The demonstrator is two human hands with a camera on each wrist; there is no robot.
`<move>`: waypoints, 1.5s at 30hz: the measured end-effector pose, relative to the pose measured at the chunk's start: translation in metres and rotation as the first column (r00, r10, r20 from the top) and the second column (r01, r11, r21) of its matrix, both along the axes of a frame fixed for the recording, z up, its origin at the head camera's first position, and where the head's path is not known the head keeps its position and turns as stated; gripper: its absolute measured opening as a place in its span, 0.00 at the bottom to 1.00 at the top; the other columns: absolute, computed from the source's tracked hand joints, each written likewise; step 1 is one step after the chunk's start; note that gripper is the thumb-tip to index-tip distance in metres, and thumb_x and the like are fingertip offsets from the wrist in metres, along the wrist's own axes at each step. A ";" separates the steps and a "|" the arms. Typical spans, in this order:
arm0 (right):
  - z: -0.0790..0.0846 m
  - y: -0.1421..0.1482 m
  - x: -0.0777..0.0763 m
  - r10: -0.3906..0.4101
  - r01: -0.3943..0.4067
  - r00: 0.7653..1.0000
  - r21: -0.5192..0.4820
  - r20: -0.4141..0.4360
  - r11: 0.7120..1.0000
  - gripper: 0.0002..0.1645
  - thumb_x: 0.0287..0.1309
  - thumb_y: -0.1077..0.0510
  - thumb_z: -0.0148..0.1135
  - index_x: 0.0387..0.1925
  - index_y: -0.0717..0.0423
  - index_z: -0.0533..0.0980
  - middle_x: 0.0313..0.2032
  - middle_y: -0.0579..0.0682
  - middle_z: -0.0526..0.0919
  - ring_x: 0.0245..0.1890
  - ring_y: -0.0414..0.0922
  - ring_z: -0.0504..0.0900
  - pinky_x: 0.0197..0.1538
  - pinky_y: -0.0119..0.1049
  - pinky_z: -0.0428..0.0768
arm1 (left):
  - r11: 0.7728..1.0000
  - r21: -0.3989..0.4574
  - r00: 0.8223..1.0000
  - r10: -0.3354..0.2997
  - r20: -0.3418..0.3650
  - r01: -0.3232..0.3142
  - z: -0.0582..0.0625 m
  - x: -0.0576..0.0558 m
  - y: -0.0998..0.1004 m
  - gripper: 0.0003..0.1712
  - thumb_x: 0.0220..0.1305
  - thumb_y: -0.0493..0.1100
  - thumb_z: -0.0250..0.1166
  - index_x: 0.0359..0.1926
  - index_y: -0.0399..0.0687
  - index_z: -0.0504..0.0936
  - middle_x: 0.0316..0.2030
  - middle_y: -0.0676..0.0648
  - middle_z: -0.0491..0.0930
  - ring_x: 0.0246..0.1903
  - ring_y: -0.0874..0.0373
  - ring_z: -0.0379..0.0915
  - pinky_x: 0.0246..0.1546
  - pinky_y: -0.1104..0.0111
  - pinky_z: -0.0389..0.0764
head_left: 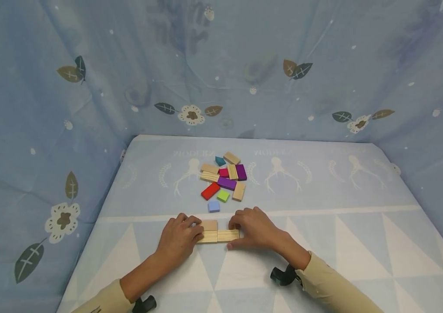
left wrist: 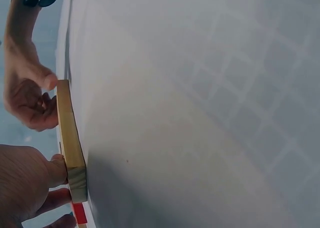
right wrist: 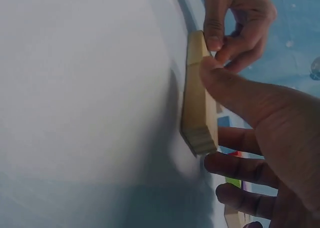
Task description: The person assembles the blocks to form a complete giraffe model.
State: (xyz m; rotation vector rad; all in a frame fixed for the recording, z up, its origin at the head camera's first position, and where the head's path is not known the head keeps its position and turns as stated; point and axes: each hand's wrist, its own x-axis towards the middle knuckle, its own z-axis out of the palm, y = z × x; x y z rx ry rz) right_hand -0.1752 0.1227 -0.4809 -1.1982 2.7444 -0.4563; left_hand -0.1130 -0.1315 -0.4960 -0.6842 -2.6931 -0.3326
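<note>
Two pale wooden blocks lie end to end in a row in front of me, a left block (head_left: 208,237) and a right block (head_left: 228,236). Directly behind the left one sits a plainer wooden block (head_left: 209,225). My left hand (head_left: 180,238) holds the row's left end, its thumb (left wrist: 57,170) against the wood. At the opposite end, my right hand (head_left: 256,230) grips the right block between thumb (right wrist: 214,75) and fingers, which curve around its far side. Their grip is partly hidden behind the wood in the wrist views.
Beyond the hands lies a loose cluster of blocks: a light blue block (head_left: 214,206), a green block (head_left: 223,196), a red block (head_left: 210,191), a purple block (head_left: 227,183) and several wooden ones. A patterned cloth (head_left: 323,252) covers the table, and blue curtains (head_left: 221,52) surround it.
</note>
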 end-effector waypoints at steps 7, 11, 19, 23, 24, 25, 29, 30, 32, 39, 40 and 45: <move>0.004 0.001 -0.024 -0.183 0.178 0.983 -0.125 -0.033 0.976 0.18 0.55 0.39 0.70 0.38 0.47 0.84 0.26 0.37 0.77 0.27 0.36 0.72 0.34 0.36 0.71 | 1.000 -0.012 1.000 -0.006 0.013 0.007 0.003 0.000 0.000 0.08 0.50 0.42 0.78 0.32 0.55 0.89 0.39 0.53 0.83 0.37 0.53 0.74 0.32 0.61 0.73; 0.005 -0.005 -0.042 -0.423 0.425 0.905 -0.170 0.049 0.889 0.17 0.57 0.43 0.69 0.38 0.51 0.82 0.23 0.40 0.75 0.24 0.39 0.72 0.26 0.36 0.71 | 1.000 -0.006 1.000 -0.006 0.012 0.006 0.004 0.001 0.000 0.08 0.49 0.42 0.78 0.32 0.55 0.88 0.39 0.52 0.83 0.36 0.53 0.74 0.32 0.61 0.73; 0.002 -0.021 -0.068 -0.614 0.618 0.786 -0.116 0.074 0.778 0.28 0.56 0.39 0.67 0.48 0.54 0.75 0.25 0.47 0.76 0.24 0.44 0.73 0.23 0.39 0.68 | 1.000 0.004 1.000 -0.001 0.004 0.001 0.005 0.002 0.002 0.08 0.48 0.42 0.78 0.31 0.55 0.88 0.39 0.52 0.83 0.36 0.53 0.74 0.32 0.60 0.73; 0.001 -0.023 -0.073 -0.647 0.652 0.758 -0.063 0.076 0.756 0.28 0.55 0.40 0.68 0.49 0.54 0.74 0.29 0.47 0.79 0.27 0.45 0.74 0.29 0.42 0.71 | 1.000 0.011 1.000 -0.005 0.004 0.005 0.004 0.002 0.002 0.08 0.48 0.42 0.79 0.31 0.56 0.88 0.39 0.52 0.83 0.36 0.53 0.74 0.32 0.60 0.73; 0.001 -0.022 -0.073 -0.653 0.657 0.753 -0.049 0.085 0.752 0.28 0.54 0.41 0.68 0.49 0.55 0.74 0.29 0.48 0.79 0.28 0.45 0.75 0.30 0.44 0.71 | 1.000 0.012 1.000 -0.004 0.005 0.004 0.004 0.002 0.002 0.08 0.48 0.42 0.79 0.32 0.56 0.88 0.40 0.52 0.83 0.36 0.53 0.74 0.32 0.61 0.73; 0.002 -0.021 -0.074 -0.659 0.664 0.746 -0.041 0.093 0.747 0.28 0.54 0.42 0.68 0.49 0.55 0.74 0.29 0.48 0.80 0.28 0.46 0.75 0.32 0.45 0.72 | 1.000 0.014 1.000 -0.004 0.008 0.004 0.004 0.002 0.002 0.08 0.49 0.42 0.79 0.32 0.55 0.88 0.40 0.52 0.83 0.36 0.53 0.74 0.32 0.61 0.73; 0.004 -0.016 -0.074 -0.674 0.683 0.728 -0.034 0.127 0.730 0.27 0.52 0.46 0.70 0.49 0.55 0.75 0.29 0.48 0.79 0.29 0.47 0.75 0.37 0.48 0.72 | 1.000 0.008 1.000 0.007 0.017 -0.007 0.005 0.003 0.001 0.08 0.49 0.43 0.79 0.32 0.56 0.88 0.40 0.53 0.83 0.37 0.53 0.74 0.32 0.62 0.73; 0.005 -0.015 -0.073 -0.676 0.684 0.726 -0.036 0.123 0.728 0.27 0.51 0.47 0.71 0.49 0.55 0.75 0.29 0.47 0.79 0.29 0.47 0.75 0.37 0.49 0.72 | 1.000 0.005 1.000 0.009 0.019 -0.010 0.005 0.003 0.000 0.08 0.49 0.43 0.78 0.33 0.56 0.89 0.40 0.53 0.83 0.37 0.53 0.74 0.32 0.62 0.73; 0.006 -0.012 -0.073 -0.674 0.680 0.732 -0.039 0.097 0.732 0.27 0.49 0.48 0.71 0.49 0.56 0.77 0.29 0.47 0.80 0.29 0.46 0.76 0.38 0.49 0.71 | 1.000 -0.003 1.000 0.014 0.021 -0.014 0.005 0.003 0.000 0.09 0.50 0.43 0.78 0.33 0.56 0.89 0.41 0.53 0.84 0.37 0.54 0.74 0.32 0.62 0.73; 0.007 -0.002 -0.064 -0.636 0.634 0.771 -0.066 -0.025 0.771 0.25 0.46 0.49 0.73 0.46 0.57 0.83 0.32 0.48 0.85 0.30 0.46 0.78 0.37 0.48 0.69 | 1.000 0.000 1.000 0.013 0.011 -0.013 0.002 0.003 0.000 0.09 0.49 0.43 0.78 0.34 0.55 0.89 0.40 0.53 0.83 0.37 0.54 0.74 0.32 0.62 0.74; 0.007 -0.001 -0.061 -0.625 0.621 0.780 -0.079 -0.037 0.780 0.25 0.45 0.49 0.73 0.45 0.57 0.84 0.33 0.48 0.85 0.30 0.46 0.78 0.37 0.48 0.69 | 1.000 -0.001 1.000 0.013 0.008 -0.013 0.001 0.003 0.000 0.09 0.49 0.43 0.79 0.33 0.56 0.89 0.40 0.53 0.84 0.36 0.54 0.74 0.32 0.62 0.74; 0.012 0.001 -0.046 -0.532 0.522 0.844 -0.130 -0.066 0.843 0.23 0.43 0.50 0.75 0.43 0.56 0.86 0.34 0.47 0.86 0.30 0.43 0.79 0.35 0.44 0.68 | 1.000 -0.015 1.000 0.020 0.001 -0.020 -0.001 0.004 0.000 0.09 0.49 0.43 0.79 0.33 0.57 0.89 0.40 0.54 0.83 0.37 0.54 0.74 0.32 0.62 0.73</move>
